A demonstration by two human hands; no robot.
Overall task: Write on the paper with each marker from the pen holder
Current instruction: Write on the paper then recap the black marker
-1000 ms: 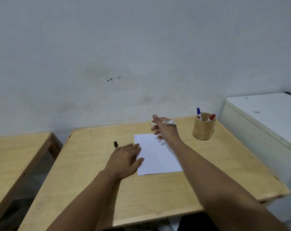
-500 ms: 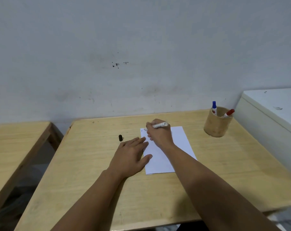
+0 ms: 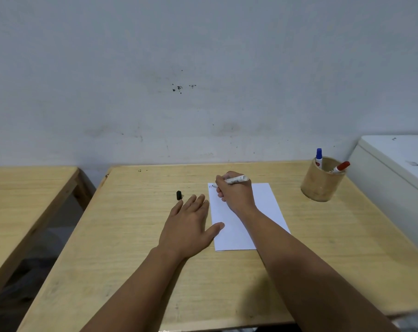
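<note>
A white sheet of paper (image 3: 265, 207) lies on the wooden table (image 3: 131, 236). My right hand (image 3: 235, 194) grips a white marker (image 3: 236, 180) with its tip down at the sheet's top left corner, beside small marks. My left hand (image 3: 188, 224) rests flat with fingers spread, its thumb on the paper's left edge. A black marker cap (image 3: 179, 195) lies on the table just beyond my left fingertips. At the back right stands a round wooden pen holder (image 3: 320, 185) with a blue-capped marker (image 3: 318, 156) and a red-capped marker (image 3: 340, 167) in it.
A second wooden table (image 3: 23, 200) stands to the left across a gap. A white cabinet or appliance (image 3: 394, 168) stands against the table's right side. A grey wall rises right behind the table.
My right hand came down from above the paper's far edge and set the marker tip on the top left corner. My left hand stayed flat. The view shifted.
</note>
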